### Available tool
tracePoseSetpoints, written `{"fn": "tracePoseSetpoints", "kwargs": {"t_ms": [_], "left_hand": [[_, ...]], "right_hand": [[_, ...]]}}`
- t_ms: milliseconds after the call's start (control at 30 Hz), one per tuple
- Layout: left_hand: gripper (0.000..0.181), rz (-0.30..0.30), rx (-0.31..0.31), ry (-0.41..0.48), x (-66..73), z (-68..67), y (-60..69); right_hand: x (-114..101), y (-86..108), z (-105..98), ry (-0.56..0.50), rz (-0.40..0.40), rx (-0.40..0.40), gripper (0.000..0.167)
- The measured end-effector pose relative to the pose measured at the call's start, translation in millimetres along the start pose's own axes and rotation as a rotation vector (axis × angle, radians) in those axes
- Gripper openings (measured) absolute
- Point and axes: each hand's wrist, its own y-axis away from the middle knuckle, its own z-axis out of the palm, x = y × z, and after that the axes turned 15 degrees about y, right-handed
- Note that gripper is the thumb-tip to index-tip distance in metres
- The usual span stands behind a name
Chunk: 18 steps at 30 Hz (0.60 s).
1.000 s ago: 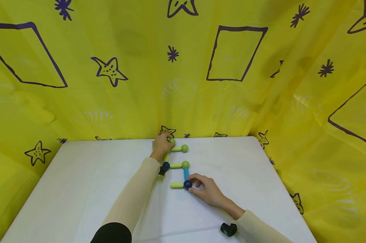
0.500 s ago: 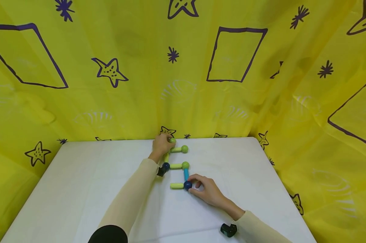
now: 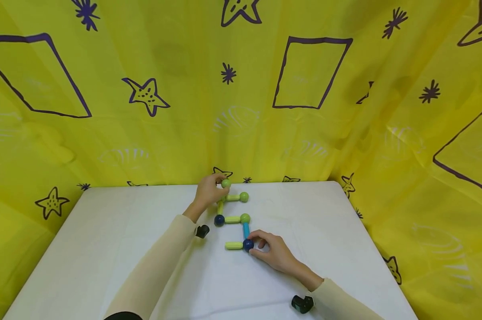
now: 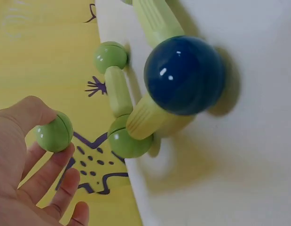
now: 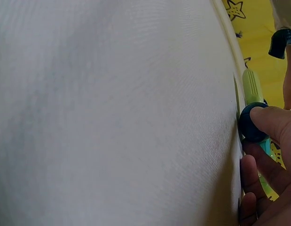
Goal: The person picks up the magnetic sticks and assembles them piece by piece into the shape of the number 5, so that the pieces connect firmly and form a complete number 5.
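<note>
My left hand (image 3: 209,192) pinches a loose green ball (image 4: 54,132) between thumb and fingers. The ball is apart from a figure of sticks and balls on the table. At the figure's far corner sits another green ball (image 4: 131,137), joined by a yellow-green stick (image 4: 118,92) to a green end ball (image 3: 244,197). A second stick runs from that corner to a dark blue ball (image 3: 219,220). From there, a stick leads to a green ball (image 3: 245,218), then a light blue stick (image 3: 246,230). My right hand (image 3: 276,253) pinches the near dark blue ball (image 3: 248,245), beside a yellow-green stick (image 3: 234,245).
A white-covered table (image 3: 117,249) lies under both hands. Behind it and at the sides hangs a yellow curtain (image 3: 185,133) with dark star and square drawings; the figure's far end is close to the table's back edge. Black wrist devices (image 3: 302,304) sit at both cuffs.
My left wrist and forearm have shifted left, and the pinched green ball has moved slightly up and left. More of the figure's far corner now shows. The right hand keeps its hold, nearly still.
</note>
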Motion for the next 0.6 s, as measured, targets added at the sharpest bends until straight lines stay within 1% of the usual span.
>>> {"fn": "tracePoseSetpoints", "kwargs": {"t_ms": [100,200,333,400,600], "left_hand": [[0.035,0.055,-0.008,0.013,0.2,-6.4,7.1],[0.033,0.105,-0.018,0.004,-1.1,-11.4,14.4],[0.031,0.143,-0.03,-0.002,-3.7,-18.2,28.8],[0.03,0.15,-0.036,-0.005,-4.1,-21.7,37.6],[0.032,0.136,-0.057,-0.004,-7.2,-30.4,63.9]], "right_hand": [[-1.1,0.3,-0.3,-0.001,-0.001,-0.001,0.031],[-0.9,0.2,-0.6,-0.002,-0.005,0.005,0.031],[0.0,0.3,0.1,-0.001,-0.006,0.002,0.032],[-0.2,0.3,0.1,-0.004,-0.002,-0.003,0.032],[-1.6,-0.3,-2.0,-0.006,0.024,-0.016,0.032]]}}
